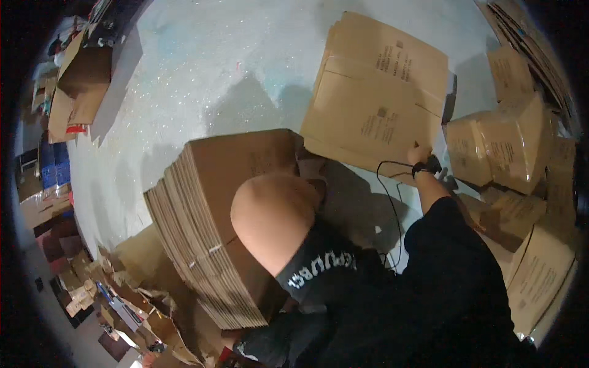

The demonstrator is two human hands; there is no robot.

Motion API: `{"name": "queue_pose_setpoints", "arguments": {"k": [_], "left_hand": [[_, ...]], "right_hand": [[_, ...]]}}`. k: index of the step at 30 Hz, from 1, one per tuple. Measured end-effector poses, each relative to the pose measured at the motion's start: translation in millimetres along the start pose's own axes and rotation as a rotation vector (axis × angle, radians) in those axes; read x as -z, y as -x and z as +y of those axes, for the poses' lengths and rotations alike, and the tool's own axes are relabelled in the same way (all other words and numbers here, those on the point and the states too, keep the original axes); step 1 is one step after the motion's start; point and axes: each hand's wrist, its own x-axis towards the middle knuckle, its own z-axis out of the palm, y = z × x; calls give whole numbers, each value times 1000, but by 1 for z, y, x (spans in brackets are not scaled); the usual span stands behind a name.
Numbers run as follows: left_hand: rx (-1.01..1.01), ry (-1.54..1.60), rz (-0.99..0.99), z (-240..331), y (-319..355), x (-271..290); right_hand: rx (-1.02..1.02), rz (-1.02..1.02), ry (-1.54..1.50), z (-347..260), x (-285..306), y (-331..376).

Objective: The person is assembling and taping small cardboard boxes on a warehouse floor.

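Up ahead on your right, your right hand grips the flattened carton's near edge, fingers closed; your left hand's fingers are hidden, so their state can't be told.

One tall stack of flattened cardboard sheets stands in the middle (too many sheets to count). One flat carton blank is lifted above it. One hand shows, with one dark wristband. At the right are about five assembled boxes, some partly hidden. One open box lies at upper left. One thin black cable hangs.
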Motion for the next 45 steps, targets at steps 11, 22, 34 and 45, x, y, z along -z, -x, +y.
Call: {"name": "queue_pose_setpoints", "arguments": {"k": [11, 22, 34, 45], "left_hand": [[32, -39, -181, 27, -18, -44], [110, 53, -167, 3, 4, -49], [115, 92, -172, -3, 11, -55], [49, 158, -148, -4, -6, -61]], "right_hand": [[651, -111, -168, -189, 84, -150], [858, -341, 23, -216, 120, -82], [694, -470, -57, -309, 181, -78], [645, -529, -322, -283, 202, -86]]}}
